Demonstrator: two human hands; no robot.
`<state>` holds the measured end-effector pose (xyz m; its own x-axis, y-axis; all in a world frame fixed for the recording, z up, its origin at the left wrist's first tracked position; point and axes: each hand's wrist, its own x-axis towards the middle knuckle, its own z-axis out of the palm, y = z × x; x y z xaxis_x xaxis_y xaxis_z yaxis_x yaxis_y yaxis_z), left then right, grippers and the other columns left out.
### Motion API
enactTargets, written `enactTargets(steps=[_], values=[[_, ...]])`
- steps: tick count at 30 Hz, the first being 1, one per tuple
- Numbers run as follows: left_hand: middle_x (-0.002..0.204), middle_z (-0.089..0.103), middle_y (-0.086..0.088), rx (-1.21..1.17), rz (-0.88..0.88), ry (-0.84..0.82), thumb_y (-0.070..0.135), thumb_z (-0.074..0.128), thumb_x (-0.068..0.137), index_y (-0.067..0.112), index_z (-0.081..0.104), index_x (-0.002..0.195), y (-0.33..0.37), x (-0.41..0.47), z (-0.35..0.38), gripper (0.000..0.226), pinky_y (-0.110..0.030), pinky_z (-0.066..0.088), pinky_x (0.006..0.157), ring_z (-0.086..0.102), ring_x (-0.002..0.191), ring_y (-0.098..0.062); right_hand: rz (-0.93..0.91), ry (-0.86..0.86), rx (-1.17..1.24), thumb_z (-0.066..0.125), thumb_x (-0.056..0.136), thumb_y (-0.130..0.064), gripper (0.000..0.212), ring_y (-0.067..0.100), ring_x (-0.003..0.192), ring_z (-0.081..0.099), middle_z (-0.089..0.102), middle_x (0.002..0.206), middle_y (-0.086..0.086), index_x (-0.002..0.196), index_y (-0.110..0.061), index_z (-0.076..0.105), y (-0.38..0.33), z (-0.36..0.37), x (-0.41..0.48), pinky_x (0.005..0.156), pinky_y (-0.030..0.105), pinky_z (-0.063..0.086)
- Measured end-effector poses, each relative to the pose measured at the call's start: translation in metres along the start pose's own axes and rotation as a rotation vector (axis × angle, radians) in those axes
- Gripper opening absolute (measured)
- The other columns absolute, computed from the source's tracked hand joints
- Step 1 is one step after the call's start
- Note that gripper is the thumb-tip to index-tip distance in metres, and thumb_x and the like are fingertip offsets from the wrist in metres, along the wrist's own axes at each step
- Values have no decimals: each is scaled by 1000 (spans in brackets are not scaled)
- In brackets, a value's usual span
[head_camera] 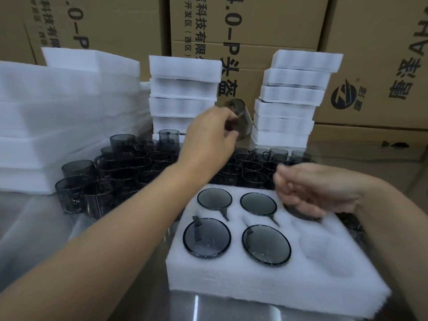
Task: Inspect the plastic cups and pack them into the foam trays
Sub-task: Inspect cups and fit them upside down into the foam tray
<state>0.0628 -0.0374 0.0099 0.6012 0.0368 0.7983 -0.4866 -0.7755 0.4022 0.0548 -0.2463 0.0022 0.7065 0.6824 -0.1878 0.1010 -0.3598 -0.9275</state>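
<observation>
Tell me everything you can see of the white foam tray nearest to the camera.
The foam tray is a thick white block with a soft, slightly fuzzy surface. It lies flat in front of the person. Round pockets are cut into its top in two rows. Four pockets hold smoky grey cups. The near right pocket is empty. The right hand hangs over the far right pocket, where something dark shows. Whether the hand touches the foam is unclear.

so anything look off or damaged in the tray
Nothing stands out. Four cups sit level in the foam tray, a fifth cup lies under the right hand, and the front right pocket is simply unfilled. The raised cup in the left hand is too blurred to judge.
</observation>
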Motion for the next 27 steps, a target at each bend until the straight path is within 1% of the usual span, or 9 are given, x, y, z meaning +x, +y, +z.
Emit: enactTargets(steps=[4, 8, 11, 13, 16, 19, 22, 24, 27], values=[[89, 54, 9, -4, -9, -123, 16, 66, 86, 17, 65, 101, 0, -27, 21, 15, -18, 41, 73, 53, 71, -5, 26, 361, 301, 60, 59, -68, 58, 12, 38, 53, 58, 64, 5, 80, -14, 51, 3, -7, 12, 33, 17, 41], [84, 59, 11, -115, -111, -112, 15, 70, 83, 18, 66, 97, -9, -33, 22, 15, -19, 48, 72, 56, 69, 2, -65, 592, 357, 64, 54, -65, 73, 19, 64, 72, 65, 105, 12, 103, -13, 52, 9, 1, 27, 48, 23, 53], [87, 62, 10, -141, -59, -147, 14, 71, 82, 19, 67, 97, -9, -36, 19, 15, -24, 51, 75, 60, 74, 0, -114, 603, 323, 69, 47, -66, 78, 23, 72, 73, 63, 112, 9, 108, -21, 53, 9, 6, 30, 53, 24, 55], [88, 61, 9, -142, 4, -178, 12, 71, 82, 18, 67, 96, -6, -38, 17, 15, -29, 52, 77, 60, 76, -5, -130, 587, 281, 69, 48, -66, 72, 22, 71, 73, 68, 107, 6, 105, -24, 57, 8, 8, 30, 53, 23, 54], [86, 58, 11, -135, 97, -206, 8, 71, 81, 15, 68, 96, -5, -39, 15, 16, -36, 52, 76, 60, 77, -13, -150, 559, 235, 70, 49, -66, 77, 21, 70, 72, 74, 93, 4, 109, -19, 63, 9, 11, 30, 52, 22, 53], [87, 56, 12, -116, 150, -237, 6, 70, 81, 14, 69, 98, -5, -39, 15, 19, -41, 51, 74, 60, 79, -18, -163, 556, 231, 72, 48, -63, 82, 20, 68, 70, 72, 97, 9, 112, -13, 64, 8, 12, 29, 51, 22, 52], [92, 60, 8, -109, 180, -246, 7, 70, 81, 13, 69, 100, -5, -40, 15, 20, -40, 51, 73, 60, 79, -18, -172, 544, 249, 71, 53, -57, 71, 18, 66, 69, 71, 98, 12, 108, -12, 66, 7, 12, 28, 49, 21, 52], [98, 60, 10, -105, 206, -244, 8, 70, 80, 14, 70, 98, -6, -41, 15, 19, -35, 50, 71, 57, 76, -9, -165, 538, 254, 70, 66, -51, 57, 17, 65, 68, 72, 98, 13, 106, -10, 67, 8, 12, 28, 49, 20, 51], [112, 42, 20, -109, 199, -215, 12, 73, 76, 23, 67, 97, -6, -41, 15, 25, -27, 48, 66, 52, 72, -5, -158, 541, 261, 68, 81, -39, 36, 16, 62, 67, 72, 89, 8, 103, -10, 68, 8, 11, 28, 48, 20, 51]])
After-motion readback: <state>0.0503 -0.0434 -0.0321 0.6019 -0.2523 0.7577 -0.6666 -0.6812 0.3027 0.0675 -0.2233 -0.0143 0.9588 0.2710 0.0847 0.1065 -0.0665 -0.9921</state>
